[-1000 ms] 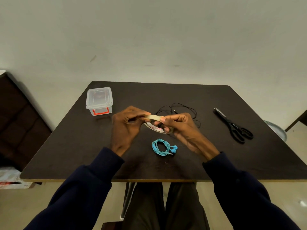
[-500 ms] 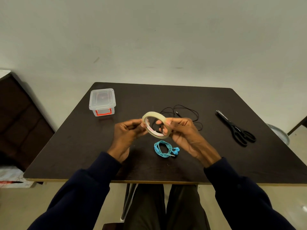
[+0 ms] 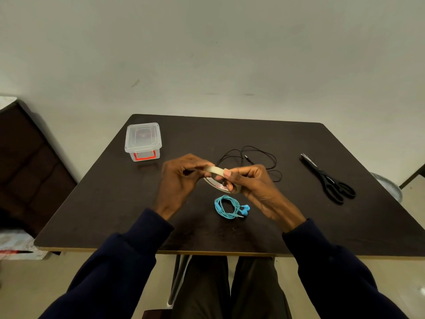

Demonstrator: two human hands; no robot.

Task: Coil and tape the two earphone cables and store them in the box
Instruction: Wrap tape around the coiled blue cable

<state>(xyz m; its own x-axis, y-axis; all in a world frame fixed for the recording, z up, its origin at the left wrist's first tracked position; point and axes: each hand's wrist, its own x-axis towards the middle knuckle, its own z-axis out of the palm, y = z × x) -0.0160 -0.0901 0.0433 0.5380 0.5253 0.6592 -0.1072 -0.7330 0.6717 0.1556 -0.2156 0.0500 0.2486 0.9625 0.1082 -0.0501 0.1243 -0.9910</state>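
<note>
Tape roll (image 3: 217,170): held above the tabletop (image 3: 110,203) between both grips. Left grip (image 3: 181,178): closed, fingertips pinched on the roll's upper rim. Right grip (image 3: 250,183): curled round the roll's right side. Blue earphone coil (image 3: 226,207): laid just nearer than the grips. Black earphone cable (image 3: 249,159): loose, beyond them. Box (image 3: 143,141): lidded, far left.

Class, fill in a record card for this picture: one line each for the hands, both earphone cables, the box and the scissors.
left hand: pinches the tape roll
right hand: grips the tape roll
blue earphones: coiled, on the table, no tape seen
black earphones: loose, uncoiled, beyond the hands
box: lid on, far left
scissors: closed, right side
</note>
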